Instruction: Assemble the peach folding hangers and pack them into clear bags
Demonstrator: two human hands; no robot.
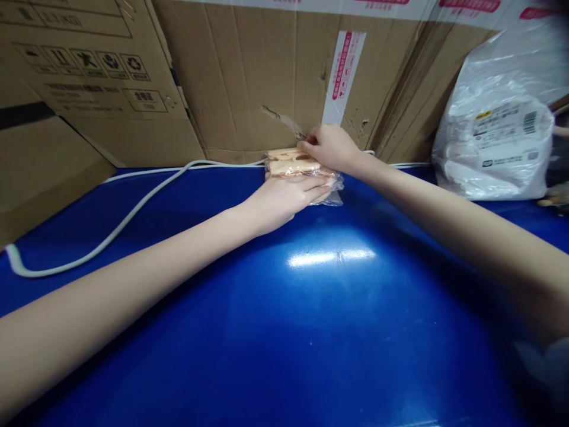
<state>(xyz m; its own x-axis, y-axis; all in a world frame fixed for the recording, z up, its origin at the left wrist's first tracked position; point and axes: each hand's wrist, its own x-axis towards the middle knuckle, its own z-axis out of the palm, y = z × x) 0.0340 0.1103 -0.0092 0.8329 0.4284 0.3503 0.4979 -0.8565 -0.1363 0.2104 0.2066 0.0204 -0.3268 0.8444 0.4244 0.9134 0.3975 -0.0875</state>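
Observation:
Against the foot of the cardboard boxes, a clear plastic packet of pale orange pieces (291, 167) lies on the blue surface. Its crinkled film sticks out at the lower right. My left hand (282, 200) grips the packet from the near side, its fingers pressed along the front and its thumb mostly hidden. At the packet's upper right edge, my right hand (333, 145) is closed with thumb and forefinger pinched together. Just what that pinch holds is too small to make out, though the hand touches the packet.
Large cardboard boxes (249, 71) form a wall behind the packet. A white cable (146, 198) loops across the blue tabletop (284, 332) on the left and runs along the boxes' base. On the right stands a clear plastic bag of white goods (498, 136) with a label.

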